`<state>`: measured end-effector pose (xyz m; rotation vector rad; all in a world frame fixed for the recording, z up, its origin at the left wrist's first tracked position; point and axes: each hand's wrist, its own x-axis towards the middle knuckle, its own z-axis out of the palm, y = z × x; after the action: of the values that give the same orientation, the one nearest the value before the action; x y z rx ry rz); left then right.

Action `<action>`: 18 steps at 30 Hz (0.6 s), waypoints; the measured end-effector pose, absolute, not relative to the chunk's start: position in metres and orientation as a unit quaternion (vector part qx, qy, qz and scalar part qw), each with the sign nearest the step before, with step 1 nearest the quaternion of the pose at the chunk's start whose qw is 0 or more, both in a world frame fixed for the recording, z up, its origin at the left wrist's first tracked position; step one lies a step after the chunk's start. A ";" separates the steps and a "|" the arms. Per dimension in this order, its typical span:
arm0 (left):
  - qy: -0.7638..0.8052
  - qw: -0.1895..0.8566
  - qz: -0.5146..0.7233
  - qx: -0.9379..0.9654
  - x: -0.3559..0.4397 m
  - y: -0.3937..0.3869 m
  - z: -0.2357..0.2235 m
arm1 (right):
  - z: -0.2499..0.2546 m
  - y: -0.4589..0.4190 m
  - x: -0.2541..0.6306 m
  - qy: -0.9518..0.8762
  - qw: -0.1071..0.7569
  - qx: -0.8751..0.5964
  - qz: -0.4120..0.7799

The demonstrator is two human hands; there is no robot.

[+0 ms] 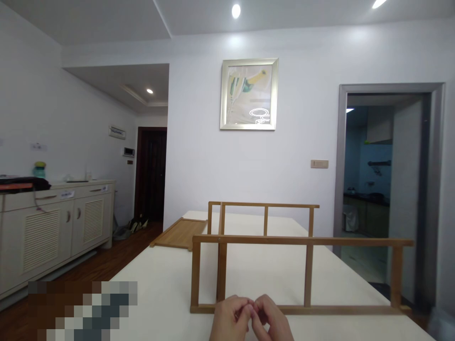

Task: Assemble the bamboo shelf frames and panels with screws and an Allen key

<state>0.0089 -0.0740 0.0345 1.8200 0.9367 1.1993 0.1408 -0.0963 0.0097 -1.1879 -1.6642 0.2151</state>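
My left hand (230, 318) and my right hand (273, 318) meet at the bottom edge of the head view, fingertips pinched together against each other over the white table (159, 279). Whatever they pinch is too small to make out. Just beyond my fingers stands a wooden frame (302, 240) of rails and uprights, upright on the table, its bottom rail (337, 310) touching or nearly touching my knuckles. A second frame section (265, 205) joins it at the left and runs back behind it.
A flat wooden board (179, 233) lies at the table's far left edge. A cream sideboard (53, 227) lines the left wall. A framed picture (249, 94) hangs ahead, a dark door (152, 173) is left of it, a kitchen doorway (377, 189) on the right.
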 end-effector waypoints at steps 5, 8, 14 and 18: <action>0.367 0.377 0.528 0.667 0.003 -0.077 0.043 | 0.005 -0.095 0.140 -0.715 0.525 -0.461 0.036; 0.350 0.435 0.572 0.601 -0.001 -0.077 0.050 | 0.003 -0.092 0.147 -0.728 0.507 -0.462 -0.026; 0.337 0.525 0.626 0.468 -0.019 -0.065 0.063 | -0.010 -0.081 0.157 -0.729 0.417 -0.537 -0.075; 0.328 0.530 0.661 0.417 -0.033 -0.059 0.075 | -0.016 -0.076 0.156 -0.732 0.326 -0.596 -0.052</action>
<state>-0.0329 -0.0593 0.0746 0.9958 0.7829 1.5776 0.1556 -0.0761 -0.0156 -1.5626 -1.9180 -0.1351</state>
